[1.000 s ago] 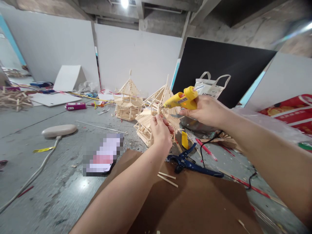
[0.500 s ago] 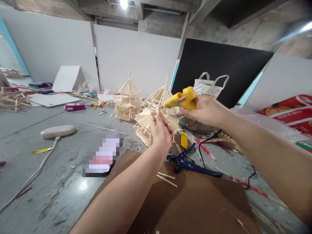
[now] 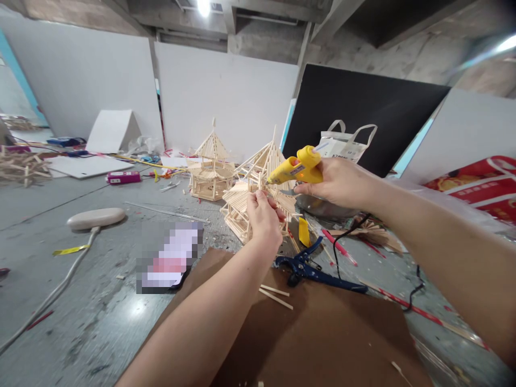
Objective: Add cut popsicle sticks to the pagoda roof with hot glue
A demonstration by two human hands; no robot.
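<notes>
My right hand (image 3: 342, 181) is wrapped round a yellow hot glue gun (image 3: 292, 167), its nozzle pointing left and down at a model pavilion (image 3: 237, 201) built of thin wooden sticks. The nozzle tip is just above my left fingertips. At the front of this pavilion, my left hand (image 3: 264, 217) is closed in a pinch. An upright stick shows right above those fingertips; whether it is in the pinch or part of the model I cannot tell. Behind and to the left stands a second stick pavilion (image 3: 212, 169) with a pointed roof.
A brown board (image 3: 322, 333) lies in front, bearing loose sticks (image 3: 276, 298). Dark blue cutters (image 3: 318, 274) rest at its far edge. On the grey surface are a phone (image 3: 171, 255), a pale oval device (image 3: 97, 218) with a cable, and a purple box (image 3: 123, 177). A white bag (image 3: 342, 144) stands behind.
The glue gun has moved slightly left and down, its nozzle closer to my left fingertips. My left hand stays almost where it was.
</notes>
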